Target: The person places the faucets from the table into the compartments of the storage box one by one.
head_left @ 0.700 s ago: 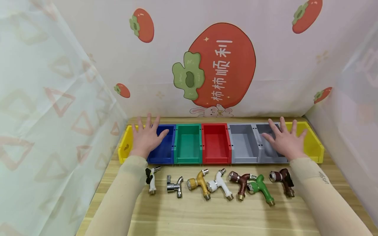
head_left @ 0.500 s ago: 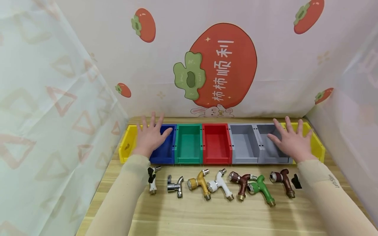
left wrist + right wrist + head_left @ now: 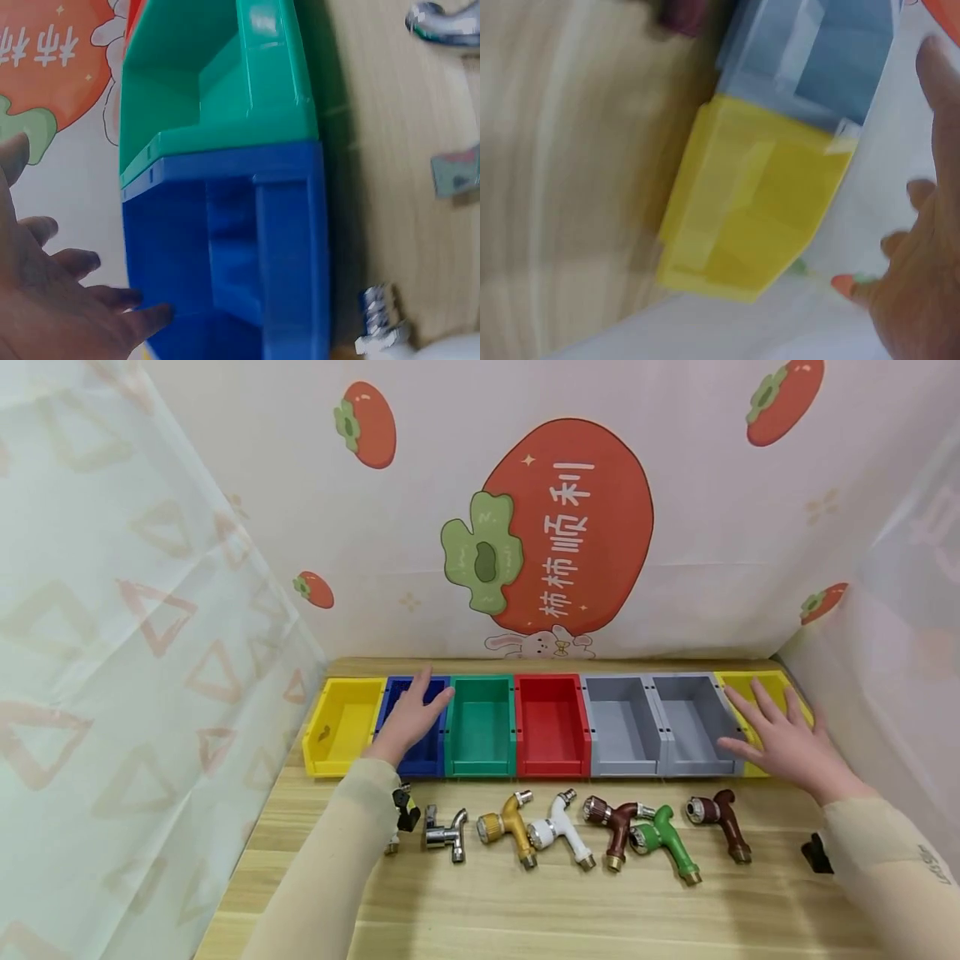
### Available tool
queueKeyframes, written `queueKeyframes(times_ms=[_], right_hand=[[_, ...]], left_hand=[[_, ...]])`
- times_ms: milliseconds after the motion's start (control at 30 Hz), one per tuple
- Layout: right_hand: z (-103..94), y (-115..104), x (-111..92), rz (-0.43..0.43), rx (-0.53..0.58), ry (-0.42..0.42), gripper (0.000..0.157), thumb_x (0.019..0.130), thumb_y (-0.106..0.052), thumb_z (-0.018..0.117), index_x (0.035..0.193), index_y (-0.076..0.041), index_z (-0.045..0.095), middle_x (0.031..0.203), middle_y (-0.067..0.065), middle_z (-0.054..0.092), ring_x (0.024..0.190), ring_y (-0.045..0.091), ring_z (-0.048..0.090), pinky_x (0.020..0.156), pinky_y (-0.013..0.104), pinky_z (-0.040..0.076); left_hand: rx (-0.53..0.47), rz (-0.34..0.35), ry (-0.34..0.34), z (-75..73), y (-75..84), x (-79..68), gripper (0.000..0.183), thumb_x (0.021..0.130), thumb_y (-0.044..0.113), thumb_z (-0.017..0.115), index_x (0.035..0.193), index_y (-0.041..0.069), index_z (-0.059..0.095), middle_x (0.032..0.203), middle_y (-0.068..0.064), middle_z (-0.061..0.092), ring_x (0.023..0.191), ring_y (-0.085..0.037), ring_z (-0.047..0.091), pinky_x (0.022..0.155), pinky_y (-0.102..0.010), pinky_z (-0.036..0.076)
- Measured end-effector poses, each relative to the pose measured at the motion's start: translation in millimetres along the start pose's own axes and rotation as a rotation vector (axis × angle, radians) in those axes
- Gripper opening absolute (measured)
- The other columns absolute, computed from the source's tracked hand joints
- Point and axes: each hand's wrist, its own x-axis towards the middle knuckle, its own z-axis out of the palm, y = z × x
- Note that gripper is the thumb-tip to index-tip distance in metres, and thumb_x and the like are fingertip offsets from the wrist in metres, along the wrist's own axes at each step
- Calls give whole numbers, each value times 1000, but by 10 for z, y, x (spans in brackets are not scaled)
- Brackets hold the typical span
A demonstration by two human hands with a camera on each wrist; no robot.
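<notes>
My left hand (image 3: 411, 717) is over the blue bin (image 3: 429, 762), fingers extended and holding nothing; the left wrist view shows its spread fingers beside that blue bin (image 3: 289, 262). Over the right-hand yellow bin (image 3: 750, 689) is my right hand (image 3: 798, 743), its fingers spread and nothing in them. In front of the bins lie several taps: a chrome tap (image 3: 446, 835), a gold tap (image 3: 513, 828), a white tap (image 3: 564, 831), a maroon tap (image 3: 617, 835), a green tap (image 3: 669, 843) and a brown-red tap (image 3: 724, 823). Another white tap (image 3: 392, 845) is mostly hidden by my left sleeve.
The bins form one row along the back: a left yellow bin (image 3: 345, 727), a green bin (image 3: 480, 727), a red bin (image 3: 553, 727) and two grey bins (image 3: 622, 727). Printed cloth walls (image 3: 712, 527) enclose the wooden table (image 3: 540, 918) at the back and sides.
My left hand has moved right, from between the left yellow and blue bins to over the blue one. My right hand has moved right, uncovering the second grey bin. The taps lie as before.
</notes>
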Motion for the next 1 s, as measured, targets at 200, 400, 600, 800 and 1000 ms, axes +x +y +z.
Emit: queueKeyframes(times_ms=[200, 400, 600, 800, 1000], right_hand=[[174, 122, -231, -148, 77, -1, 105, 90, -46, 76, 167, -27, 7, 171, 19, -2, 143, 68, -2, 107, 84, -8], [318, 126, -381, -274, 164, 18, 115, 77, -41, 89, 166, -25, 19, 173, 8, 2, 146, 65, 6, 111, 80, -8], [470, 129, -485, -363, 192, 16, 118, 69, -41, 92, 164, -21, 25, 173, 3, 5, 143, 67, 14, 110, 82, -5], [591, 143, -589, -426, 182, 40, 116, 66, -43, 92, 162, -16, 32, 172, 0, 12, 144, 63, 20, 113, 79, 4], [640, 103, -632, -436, 185, -9, 115, 64, -50, 90, 160, -17, 36, 170, 5, 20, 145, 60, 23, 99, 84, 27]], left_hand=[[-156, -81, -43, 79, -64, 30, 84, 99, 69, 46, 165, 39, 3, 172, -9, 10, 155, -42, 16, 120, -68, 20], [-316, -90, -48, 141, -146, 56, 75, 103, 54, 54, 165, 37, 15, 171, -5, 20, 155, -33, 24, 115, -62, 36], [-450, -102, -49, 175, -179, 52, 69, 105, 33, 61, 164, 29, 25, 165, -9, 33, 146, -34, 41, 103, -61, 50], [-489, -143, -49, 186, -216, 41, 62, 104, 22, 63, 160, 23, 38, 158, -12, 46, 137, -33, 53, 101, -58, 52], [-506, -179, -59, 194, -273, 53, 57, 102, 22, 65, 156, 25, 46, 154, -9, 50, 135, -30, 55, 101, -56, 53]])
